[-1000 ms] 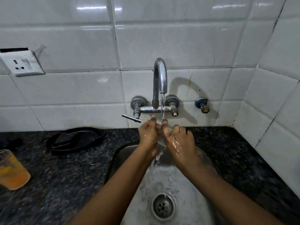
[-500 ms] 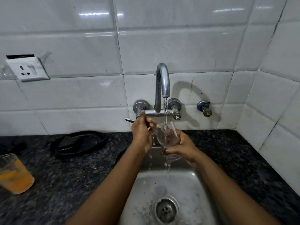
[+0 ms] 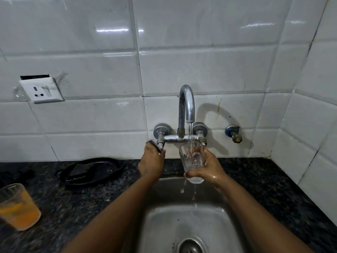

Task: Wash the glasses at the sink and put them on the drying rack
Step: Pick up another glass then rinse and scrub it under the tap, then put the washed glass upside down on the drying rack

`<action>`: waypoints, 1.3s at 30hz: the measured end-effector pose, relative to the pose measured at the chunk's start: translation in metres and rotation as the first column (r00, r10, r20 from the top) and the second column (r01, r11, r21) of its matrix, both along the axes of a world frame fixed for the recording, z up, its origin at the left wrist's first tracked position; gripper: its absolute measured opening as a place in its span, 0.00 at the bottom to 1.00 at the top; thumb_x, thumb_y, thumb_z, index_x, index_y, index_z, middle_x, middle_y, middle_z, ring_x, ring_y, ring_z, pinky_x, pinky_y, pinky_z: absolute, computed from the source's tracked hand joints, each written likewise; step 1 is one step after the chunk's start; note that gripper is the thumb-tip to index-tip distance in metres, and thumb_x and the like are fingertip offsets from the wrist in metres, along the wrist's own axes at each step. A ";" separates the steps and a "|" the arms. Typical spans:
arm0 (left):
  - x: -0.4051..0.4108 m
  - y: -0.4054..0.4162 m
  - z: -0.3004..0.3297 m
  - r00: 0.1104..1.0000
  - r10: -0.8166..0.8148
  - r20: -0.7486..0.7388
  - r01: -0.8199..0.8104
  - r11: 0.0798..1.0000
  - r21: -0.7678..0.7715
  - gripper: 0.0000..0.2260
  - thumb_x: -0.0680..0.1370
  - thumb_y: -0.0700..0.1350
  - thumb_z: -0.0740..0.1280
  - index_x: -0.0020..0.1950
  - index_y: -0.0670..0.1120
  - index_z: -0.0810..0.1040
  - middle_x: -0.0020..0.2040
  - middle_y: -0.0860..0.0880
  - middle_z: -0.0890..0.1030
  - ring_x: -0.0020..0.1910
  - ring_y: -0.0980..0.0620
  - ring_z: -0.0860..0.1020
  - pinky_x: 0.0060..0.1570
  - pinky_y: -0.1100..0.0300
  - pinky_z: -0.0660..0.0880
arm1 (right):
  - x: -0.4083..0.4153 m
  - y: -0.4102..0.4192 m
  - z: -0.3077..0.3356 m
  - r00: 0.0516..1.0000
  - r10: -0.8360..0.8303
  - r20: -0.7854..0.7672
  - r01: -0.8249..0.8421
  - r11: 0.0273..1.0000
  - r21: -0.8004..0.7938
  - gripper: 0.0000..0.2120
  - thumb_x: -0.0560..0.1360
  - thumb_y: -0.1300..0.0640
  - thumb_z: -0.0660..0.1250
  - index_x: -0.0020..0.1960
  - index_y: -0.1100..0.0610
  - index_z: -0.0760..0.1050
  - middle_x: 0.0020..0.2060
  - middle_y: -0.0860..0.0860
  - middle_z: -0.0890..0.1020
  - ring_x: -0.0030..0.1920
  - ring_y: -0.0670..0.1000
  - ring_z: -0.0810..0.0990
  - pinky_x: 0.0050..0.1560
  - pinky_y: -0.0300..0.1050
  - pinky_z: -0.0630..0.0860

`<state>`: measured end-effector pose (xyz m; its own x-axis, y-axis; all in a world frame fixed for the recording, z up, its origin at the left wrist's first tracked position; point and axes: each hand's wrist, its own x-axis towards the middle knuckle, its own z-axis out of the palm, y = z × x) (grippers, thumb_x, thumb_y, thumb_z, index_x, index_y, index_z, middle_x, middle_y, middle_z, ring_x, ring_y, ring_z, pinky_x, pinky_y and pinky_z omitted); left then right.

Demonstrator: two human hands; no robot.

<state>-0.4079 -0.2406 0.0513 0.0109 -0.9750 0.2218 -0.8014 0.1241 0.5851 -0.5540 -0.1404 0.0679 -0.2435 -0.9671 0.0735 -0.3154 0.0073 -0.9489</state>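
A clear glass (image 3: 191,162) is held upright under the chrome tap (image 3: 186,108), and the running water falls into it. My right hand (image 3: 207,168) grips the glass from the right, above the steel sink (image 3: 184,221). Water drips from the base of the glass. My left hand (image 3: 152,159) is on the tap's left lever handle (image 3: 156,146), fingers closed on it. A second glass (image 3: 17,207) holding orange liquid stands on the dark granite counter (image 3: 76,201) at the far left. No drying rack is in view.
A black lid or pan (image 3: 91,170) lies on the counter behind the sink's left side. A white wall socket (image 3: 42,92) sits on the tiled wall at left. A small valve (image 3: 234,136) sticks out right of the tap. The tiled side wall closes the right.
Both hands were rubbing together under the stream. Since then my right hand has raised the glass upright under the water, and my left hand has moved to the tap's left handle.
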 end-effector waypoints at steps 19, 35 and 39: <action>0.015 0.085 -0.030 0.304 0.295 -0.906 0.671 0.609 0.424 0.10 0.79 0.40 0.60 0.46 0.37 0.79 0.34 0.43 0.81 0.29 0.51 0.79 0.28 0.62 0.77 | 0.044 0.051 0.063 0.398 0.197 -0.896 -0.075 0.980 0.182 0.28 0.64 0.48 0.75 0.61 0.49 0.69 0.58 0.51 0.73 0.59 0.54 0.72 0.63 0.58 0.66; 0.093 0.099 -0.052 0.940 -0.130 -0.317 0.267 0.857 0.441 0.14 0.75 0.51 0.66 0.50 0.40 0.79 0.51 0.39 0.81 0.51 0.40 0.79 0.47 0.52 0.75 | 0.115 0.057 0.084 0.349 0.218 -0.911 -0.221 0.964 0.146 0.32 0.56 0.44 0.79 0.57 0.49 0.73 0.53 0.49 0.79 0.53 0.52 0.77 0.44 0.45 0.73; 0.151 0.091 -0.033 0.950 -0.168 -0.262 0.234 0.941 0.244 0.15 0.73 0.52 0.67 0.48 0.41 0.81 0.47 0.39 0.83 0.50 0.43 0.80 0.47 0.55 0.75 | 0.161 0.043 0.094 0.466 0.119 -0.877 -0.209 0.978 0.022 0.30 0.60 0.49 0.79 0.59 0.50 0.73 0.53 0.49 0.79 0.50 0.51 0.75 0.44 0.43 0.70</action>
<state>-0.2568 -0.1498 0.0182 -0.1720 -0.9845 -0.0334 -0.6126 0.0804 0.7863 -0.3932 -0.0971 0.1622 0.1515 -0.9619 0.2276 -0.9644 -0.1944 -0.1795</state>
